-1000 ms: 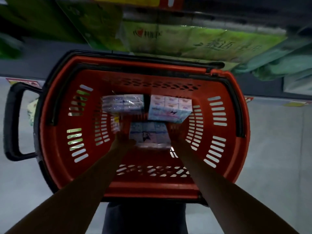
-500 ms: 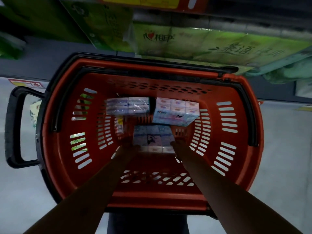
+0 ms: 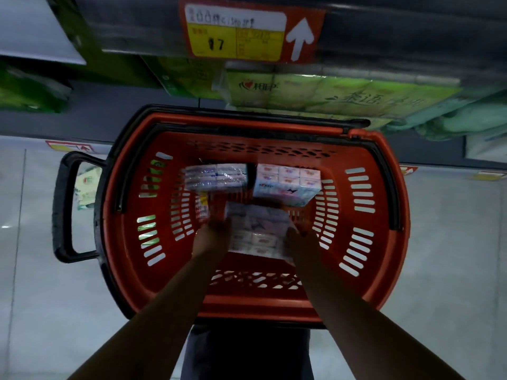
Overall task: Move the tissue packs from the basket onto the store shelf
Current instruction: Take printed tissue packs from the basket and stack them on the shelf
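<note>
One dark shelf (image 3: pixel 384 31) loaded with green bundles (image 3: pixel 329 94) runs above the red basket (image 3: pixel 247 305) on the floor. Inside the basket, the left pack (image 3: pixel 216 176) and right pack (image 3: pixel 286 183) lie by the far wall, and the near pack (image 3: pixel 258 231) sits tilted. The left hand (image 3: pixel 211 238) and right hand (image 3: pixel 300 242) clasp the near pack's two sides, fingers curled onto it, though blurred.

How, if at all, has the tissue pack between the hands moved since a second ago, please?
Yes: the held pack has lifted and tilted, drawing away from the pink pack.
</note>
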{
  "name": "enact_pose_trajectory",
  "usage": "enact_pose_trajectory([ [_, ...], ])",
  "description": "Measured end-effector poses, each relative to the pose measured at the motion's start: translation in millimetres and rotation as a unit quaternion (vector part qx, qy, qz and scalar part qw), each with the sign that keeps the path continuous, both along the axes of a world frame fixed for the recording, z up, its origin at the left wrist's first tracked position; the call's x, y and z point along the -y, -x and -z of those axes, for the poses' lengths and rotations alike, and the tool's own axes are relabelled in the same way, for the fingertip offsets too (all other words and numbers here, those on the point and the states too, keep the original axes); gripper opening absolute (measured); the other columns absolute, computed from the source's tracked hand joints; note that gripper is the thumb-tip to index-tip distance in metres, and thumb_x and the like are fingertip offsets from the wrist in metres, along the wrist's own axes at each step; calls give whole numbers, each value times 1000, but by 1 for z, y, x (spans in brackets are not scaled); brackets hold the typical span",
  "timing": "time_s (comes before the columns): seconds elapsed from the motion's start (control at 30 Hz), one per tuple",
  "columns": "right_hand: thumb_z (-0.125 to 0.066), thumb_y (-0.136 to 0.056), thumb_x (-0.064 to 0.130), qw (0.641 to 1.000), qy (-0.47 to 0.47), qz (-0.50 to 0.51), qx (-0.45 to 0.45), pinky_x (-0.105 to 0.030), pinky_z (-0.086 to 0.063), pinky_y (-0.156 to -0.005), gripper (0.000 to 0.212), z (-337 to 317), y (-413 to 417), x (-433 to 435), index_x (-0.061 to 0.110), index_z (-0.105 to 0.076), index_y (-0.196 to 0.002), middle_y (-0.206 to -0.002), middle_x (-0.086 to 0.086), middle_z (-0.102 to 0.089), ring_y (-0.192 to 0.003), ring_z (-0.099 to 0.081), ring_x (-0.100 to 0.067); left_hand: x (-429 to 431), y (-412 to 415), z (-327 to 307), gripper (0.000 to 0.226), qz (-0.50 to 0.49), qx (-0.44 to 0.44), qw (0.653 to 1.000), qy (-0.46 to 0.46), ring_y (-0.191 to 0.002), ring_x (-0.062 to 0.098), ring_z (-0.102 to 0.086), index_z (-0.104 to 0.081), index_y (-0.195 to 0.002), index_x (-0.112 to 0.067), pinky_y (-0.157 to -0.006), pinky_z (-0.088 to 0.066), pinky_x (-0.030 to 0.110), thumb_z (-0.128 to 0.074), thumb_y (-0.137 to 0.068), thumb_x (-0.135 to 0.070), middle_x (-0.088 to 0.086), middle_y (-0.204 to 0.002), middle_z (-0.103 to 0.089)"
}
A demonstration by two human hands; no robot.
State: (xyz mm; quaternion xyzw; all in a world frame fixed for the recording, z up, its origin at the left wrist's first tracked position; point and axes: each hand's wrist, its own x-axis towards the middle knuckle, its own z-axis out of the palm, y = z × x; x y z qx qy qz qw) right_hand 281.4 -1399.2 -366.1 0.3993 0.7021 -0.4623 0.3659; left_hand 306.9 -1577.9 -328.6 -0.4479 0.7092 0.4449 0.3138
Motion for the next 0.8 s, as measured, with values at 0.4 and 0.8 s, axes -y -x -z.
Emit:
enact_pose_trajectory([
  [0.4, -61, -90, 23, 999, 16, 51, 1, -37, -54, -70, 29, -105, -16, 1, 7, -52, -113, -109, -11, -61, -88, -62, -25, 1, 0, -79, 20, -193, -25, 977, -90, -94, 36, -65, -59, -89, -12, -87, -53, 49, -62, -79, -28, 21, -104, -66],
  [0.8, -51, -94, 41, 998, 30, -51, -18, -36, -51, -81, 35, -231, 13, -7, 12, -58, -111, -86, 0, -60, -92, -63, -28, -5, -1, -212, 7, -272, -77, 948, -143, -76, 29, -66, -56, -88, -13, -63, -53, 37, -59, -91, -9, 16, -92, -66],
])
